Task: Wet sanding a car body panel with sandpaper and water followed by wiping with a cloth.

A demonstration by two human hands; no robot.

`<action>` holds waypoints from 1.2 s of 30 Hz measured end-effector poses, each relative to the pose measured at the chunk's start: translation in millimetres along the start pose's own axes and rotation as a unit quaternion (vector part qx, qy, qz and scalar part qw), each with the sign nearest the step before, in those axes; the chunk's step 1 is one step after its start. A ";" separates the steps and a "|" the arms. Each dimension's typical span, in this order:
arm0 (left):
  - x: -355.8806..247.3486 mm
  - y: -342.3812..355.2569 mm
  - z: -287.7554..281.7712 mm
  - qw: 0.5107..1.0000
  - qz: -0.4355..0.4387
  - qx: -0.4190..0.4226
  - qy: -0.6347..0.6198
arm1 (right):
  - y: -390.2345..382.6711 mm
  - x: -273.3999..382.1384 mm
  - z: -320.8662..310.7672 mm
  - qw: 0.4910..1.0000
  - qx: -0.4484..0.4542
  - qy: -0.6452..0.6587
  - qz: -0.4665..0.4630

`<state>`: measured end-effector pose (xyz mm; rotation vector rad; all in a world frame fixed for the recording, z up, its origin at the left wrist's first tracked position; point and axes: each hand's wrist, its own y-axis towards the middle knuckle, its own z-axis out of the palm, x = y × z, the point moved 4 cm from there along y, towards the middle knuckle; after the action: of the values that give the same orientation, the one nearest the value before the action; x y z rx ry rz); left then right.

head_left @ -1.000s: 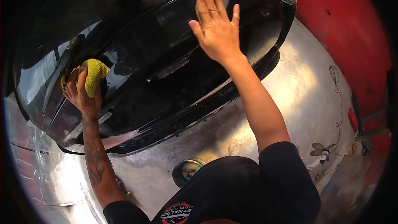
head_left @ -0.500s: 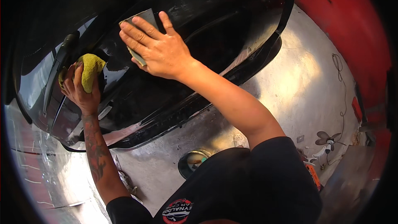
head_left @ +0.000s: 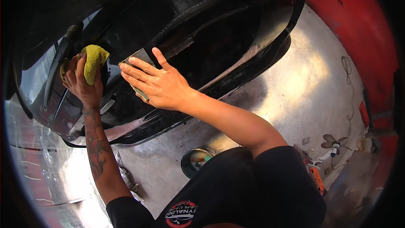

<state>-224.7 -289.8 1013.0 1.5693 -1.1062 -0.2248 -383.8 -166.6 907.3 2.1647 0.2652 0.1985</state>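
Observation:
A glossy black car rear [head_left: 249, 21] fills the upper middle of the head view, with a rear wiper [head_left: 61, 61] at its left. My right hand [head_left: 159, 85] lies on the panel with fingers stretched out, pressing a grey sheet of sandpaper [head_left: 142, 54] flat against it. Edges of the sheet show above the fingers and by the wrist side; the rest is hidden under my palm. Further left, my left hand [head_left: 85, 86] is closed around a bunched yellow-green cloth [head_left: 95, 58] and rests against the car beside the wiper.
A dark bucket [head_left: 186, 163] stands on the concrete floor [head_left: 299, 105] below the car, with things inside it. At right are a fan [head_left: 331, 140], a loose cord [head_left: 349, 82] and a large red surface [head_left: 358, 21]. Clear plastic-like sheeting [head_left: 46, 173] hangs at left.
My right hand has slid the sandpaper down the panel, nearer to the lower edge. My left hand keeps its grip on the cloth in nearly the same place.

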 end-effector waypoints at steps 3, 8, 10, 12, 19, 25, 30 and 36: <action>3.7 -4.8 -8.8 1.000 0.005 0.000 0.017 | -9.2 -51.0 -34.6 0.997 0.054 -0.049 0.028; 0.0 0.8 -10.0 1.000 -0.006 0.006 0.019 | -27.2 -136.0 -85.5 0.976 -0.031 -0.142 0.165; -2.3 -0.6 -1.4 1.000 -0.009 0.003 0.008 | -19.1 -103.2 -71.7 0.986 -0.010 -0.102 0.131; 2.4 -1.5 -7.5 1.000 0.004 -0.002 0.017 | -14.3 -73.0 -56.1 0.996 0.007 -0.057 0.071; 2.7 -3.5 -6.4 1.000 0.005 0.000 0.016 | -30.5 -187.6 -102.8 0.968 -0.052 -0.167 0.179; 3.6 -3.7 -8.3 1.000 0.012 -0.005 0.027 | -20.8 -164.8 -97.6 0.971 -0.062 -0.155 0.171; 5.4 -6.4 -4.8 1.000 0.010 -0.006 0.024 | -31.2 -209.3 -114.3 0.957 -0.074 -0.211 0.183; 2.2 -4.8 -3.6 1.000 0.014 -0.004 0.028 | -28.8 -255.1 -136.1 0.942 -0.098 -0.185 0.264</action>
<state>-218.6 -289.5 1011.0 1.5440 -1.0816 -0.1653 -665.8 -110.4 949.9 1.9827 -0.5360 0.1087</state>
